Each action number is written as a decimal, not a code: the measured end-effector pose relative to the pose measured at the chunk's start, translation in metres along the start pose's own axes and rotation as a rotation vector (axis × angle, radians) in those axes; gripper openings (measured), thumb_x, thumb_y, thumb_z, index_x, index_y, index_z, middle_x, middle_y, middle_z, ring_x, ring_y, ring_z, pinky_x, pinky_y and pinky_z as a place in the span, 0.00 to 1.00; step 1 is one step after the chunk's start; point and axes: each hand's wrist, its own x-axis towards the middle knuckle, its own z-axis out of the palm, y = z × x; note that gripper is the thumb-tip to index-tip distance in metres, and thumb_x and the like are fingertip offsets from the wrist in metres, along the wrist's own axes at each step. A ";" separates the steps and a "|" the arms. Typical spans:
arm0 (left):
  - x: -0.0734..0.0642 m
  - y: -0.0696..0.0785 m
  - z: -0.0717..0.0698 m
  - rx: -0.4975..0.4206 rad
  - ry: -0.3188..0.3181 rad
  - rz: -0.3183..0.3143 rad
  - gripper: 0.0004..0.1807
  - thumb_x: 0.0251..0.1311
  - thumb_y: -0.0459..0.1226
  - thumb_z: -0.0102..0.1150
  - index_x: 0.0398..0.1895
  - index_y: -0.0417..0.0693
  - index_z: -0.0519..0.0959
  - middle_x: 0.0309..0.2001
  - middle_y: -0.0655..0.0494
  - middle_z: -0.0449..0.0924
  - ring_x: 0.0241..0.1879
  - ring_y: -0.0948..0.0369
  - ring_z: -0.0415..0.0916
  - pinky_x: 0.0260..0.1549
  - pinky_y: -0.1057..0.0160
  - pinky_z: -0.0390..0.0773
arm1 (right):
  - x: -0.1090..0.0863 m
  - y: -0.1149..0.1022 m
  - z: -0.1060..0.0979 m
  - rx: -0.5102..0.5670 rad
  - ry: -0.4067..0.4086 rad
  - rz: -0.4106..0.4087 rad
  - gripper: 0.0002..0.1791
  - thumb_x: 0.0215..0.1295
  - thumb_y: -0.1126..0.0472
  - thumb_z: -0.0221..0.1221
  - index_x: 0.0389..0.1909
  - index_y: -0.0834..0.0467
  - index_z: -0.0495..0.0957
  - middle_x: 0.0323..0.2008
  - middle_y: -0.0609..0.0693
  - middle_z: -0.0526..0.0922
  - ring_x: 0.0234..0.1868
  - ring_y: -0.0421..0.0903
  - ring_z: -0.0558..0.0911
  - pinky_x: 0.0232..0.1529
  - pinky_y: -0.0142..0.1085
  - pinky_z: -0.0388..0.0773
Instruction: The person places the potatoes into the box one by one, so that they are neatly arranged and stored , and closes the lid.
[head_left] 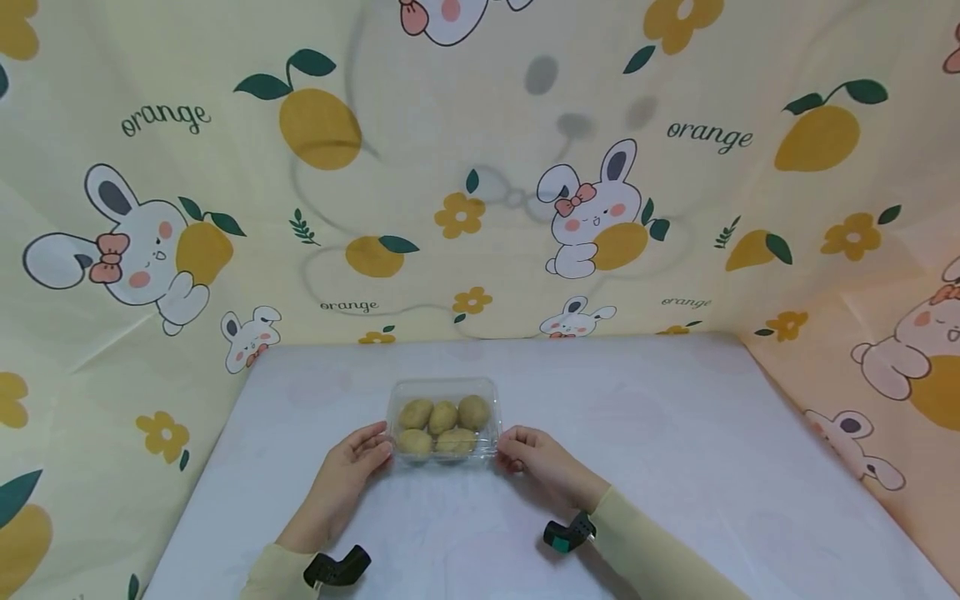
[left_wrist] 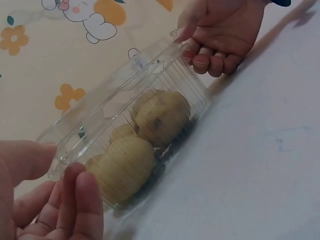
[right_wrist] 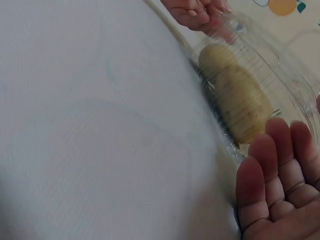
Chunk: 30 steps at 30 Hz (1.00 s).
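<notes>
A clear plastic clamshell box (head_left: 444,457) sits on the white tabletop, its lid down. Inside are several small yellow-brown potatoes (head_left: 442,417), also visible through the ribbed wall in both wrist views. My left hand (head_left: 348,467) is at the box's left side; thumb and fingertips pinch the rim near its front corner. On the opposite side, my right hand (head_left: 547,462) pinches the right rim, thumb above and curled fingers below, as the left wrist view shows. In the right wrist view the right fingers (right_wrist: 280,165) lie alongside the box wall, with the thumb mostly out of frame.
White cloth covers the table (head_left: 637,433). Behind and at both sides stands a cream fabric backdrop (head_left: 420,108) printed with rabbits, oranges and flowers. Each wrist wears a black camera mount, one at the left sleeve (head_left: 281,573) and one at the right sleeve (head_left: 652,542).
</notes>
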 end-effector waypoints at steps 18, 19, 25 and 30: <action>-0.005 -0.004 0.001 -0.102 -0.009 -0.034 0.21 0.64 0.29 0.58 0.60 0.32 0.69 0.45 0.43 0.79 0.42 0.56 0.79 0.43 0.62 0.81 | 0.000 0.003 0.005 -0.035 0.016 -0.010 0.16 0.69 0.55 0.55 0.36 0.67 0.77 0.37 0.54 0.81 0.41 0.47 0.78 0.45 0.37 0.75; -0.005 -0.004 0.001 -0.107 -0.016 -0.036 0.21 0.65 0.29 0.57 0.60 0.32 0.69 0.45 0.42 0.79 0.42 0.56 0.79 0.42 0.62 0.81 | 0.000 0.003 0.005 -0.036 0.016 -0.010 0.16 0.69 0.55 0.55 0.35 0.67 0.78 0.37 0.54 0.81 0.41 0.46 0.78 0.45 0.37 0.75; -0.004 -0.004 0.001 -0.122 -0.030 -0.044 0.21 0.65 0.29 0.56 0.60 0.32 0.68 0.44 0.41 0.79 0.42 0.55 0.79 0.41 0.62 0.81 | 0.001 0.002 0.007 -0.053 0.016 -0.006 0.18 0.69 0.54 0.56 0.35 0.68 0.78 0.37 0.55 0.81 0.40 0.46 0.78 0.44 0.36 0.75; -0.003 -0.003 0.001 -0.110 -0.023 -0.041 0.21 0.66 0.30 0.56 0.60 0.32 0.69 0.44 0.41 0.79 0.42 0.54 0.79 0.41 0.61 0.81 | 0.001 -0.001 0.008 -0.048 0.015 -0.002 0.20 0.69 0.53 0.56 0.36 0.70 0.78 0.36 0.56 0.82 0.40 0.46 0.77 0.43 0.36 0.74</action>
